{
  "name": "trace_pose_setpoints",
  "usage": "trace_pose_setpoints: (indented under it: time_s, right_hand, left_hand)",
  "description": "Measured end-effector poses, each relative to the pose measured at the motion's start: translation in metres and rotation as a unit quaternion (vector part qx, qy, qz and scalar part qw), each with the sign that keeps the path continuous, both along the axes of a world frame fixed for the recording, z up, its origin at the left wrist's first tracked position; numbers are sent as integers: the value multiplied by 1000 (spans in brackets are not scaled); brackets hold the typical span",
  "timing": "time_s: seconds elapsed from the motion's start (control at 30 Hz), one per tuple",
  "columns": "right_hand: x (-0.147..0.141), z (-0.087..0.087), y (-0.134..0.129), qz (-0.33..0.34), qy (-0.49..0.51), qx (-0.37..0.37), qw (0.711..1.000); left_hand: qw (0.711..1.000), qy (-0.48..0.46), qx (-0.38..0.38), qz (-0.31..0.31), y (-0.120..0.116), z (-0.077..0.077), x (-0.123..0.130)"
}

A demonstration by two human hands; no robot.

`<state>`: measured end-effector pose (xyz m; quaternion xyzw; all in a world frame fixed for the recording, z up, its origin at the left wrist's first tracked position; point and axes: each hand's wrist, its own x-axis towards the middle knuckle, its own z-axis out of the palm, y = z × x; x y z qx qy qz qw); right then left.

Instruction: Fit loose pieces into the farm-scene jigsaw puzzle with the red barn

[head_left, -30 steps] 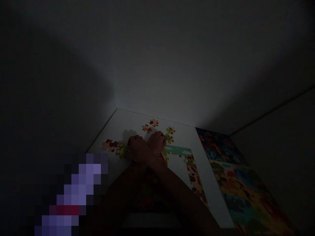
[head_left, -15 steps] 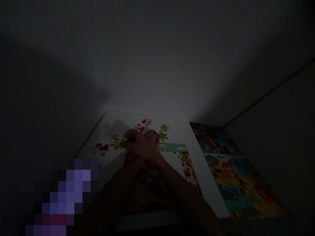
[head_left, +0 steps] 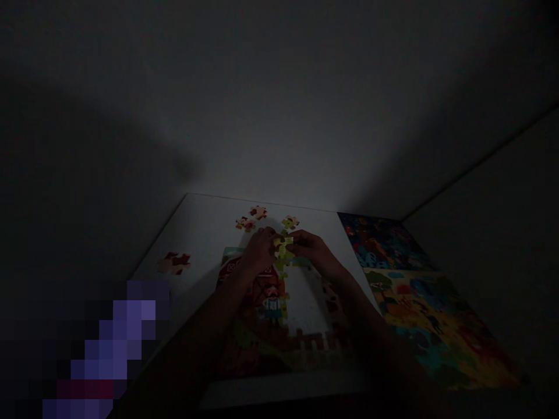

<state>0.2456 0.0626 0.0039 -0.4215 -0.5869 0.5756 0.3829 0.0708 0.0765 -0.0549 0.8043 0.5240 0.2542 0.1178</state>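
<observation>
A yellow-green puzzle piece [head_left: 285, 241] is held between my two hands, above the top part of a partly assembled farm puzzle [head_left: 251, 285]. My left hand [head_left: 262, 247] pinches the piece's left side. On its right side, the fingers of my right hand [head_left: 308, 243] are closed on it. The puzzle shows a red barn and a figure in blue, with a gap in its right half where the white board [head_left: 308, 299] shows. Behind my hands lies a loose green and pink piece [head_left: 290, 222]. The picture is dark.
Loose pieces lie farther back: a red and pink one [head_left: 258, 212], another beside it [head_left: 245, 223], and a brown and pink one [head_left: 174, 263] at the left. On the right are a dark picture [head_left: 384, 241] and a colourful animal picture [head_left: 437, 326]. A pixelated patch covers the lower left.
My hands were crossed over each other at the left; they have uncrossed and now meet at one piece. The yellow-green piece at the left has gone from its spot. The barn has come into view.
</observation>
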Motion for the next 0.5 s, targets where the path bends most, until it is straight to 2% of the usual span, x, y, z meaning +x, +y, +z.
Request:
trace_pose_setpoints:
  time_s: [0.2,0.4,0.5]
  right_hand:
    - [29,-19,2,1,12,-33,999]
    - [34,-30,-3,5,-5,-38,999]
    - [33,-32,-3,-21,-13,-27,999]
  left_hand:
    - [999,34,16,4,3,7,4]
    - [999,40,26,-4,4,4,3]
    - [998,24,53,-15,4,7,3]
